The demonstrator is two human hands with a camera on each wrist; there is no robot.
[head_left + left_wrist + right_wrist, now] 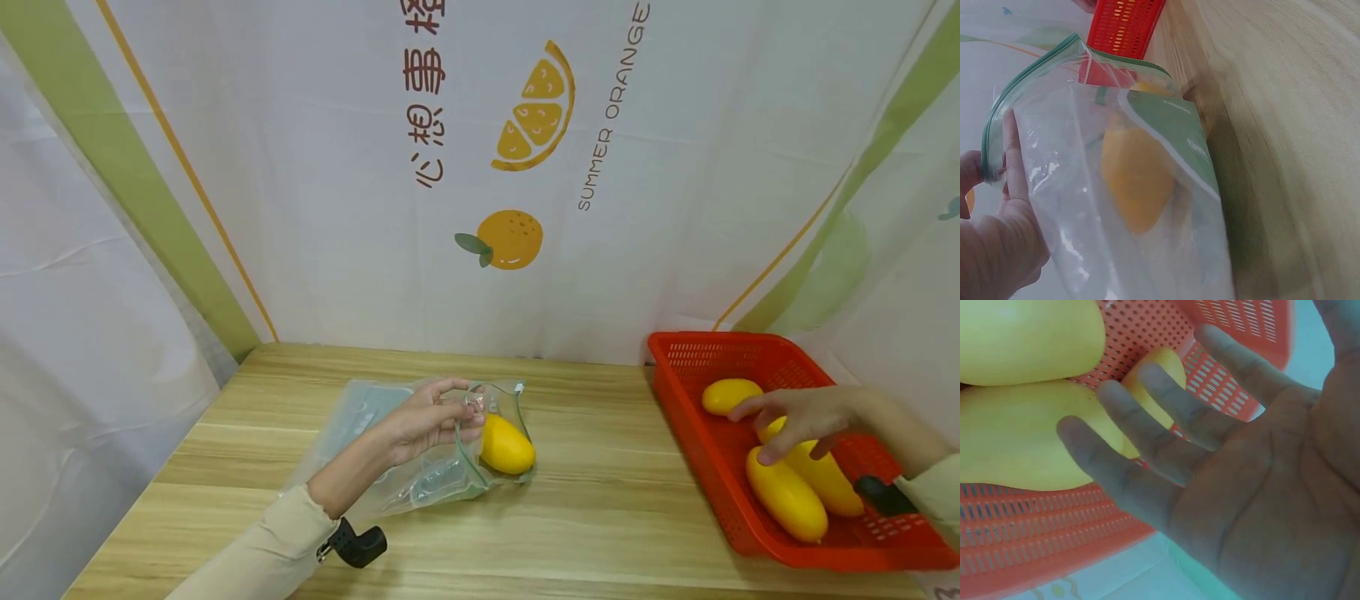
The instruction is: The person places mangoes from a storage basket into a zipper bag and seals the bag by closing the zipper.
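Note:
My left hand (431,421) pinches the rim of a clear zip bag (1072,212) with a green-edged mouth, fingers inside and thumb outside in the left wrist view. One yellow mango (510,446) lies just within the mouth, seen through the plastic from the left wrist. At the right, my right hand (813,414) hovers over a red basket (693,458), palm down and fingers spread, holding nothing. Beneath it are three mangoes: a small one (729,396) at the back and two longer ones, one in front (787,500) and one partly covered by the hand (832,483).
Under the bag is a light wooden table (600,500). A pale curtain (337,208) printed with oranges hangs along its back edge. The basket's raised, perforated walls stand near the table's right side.

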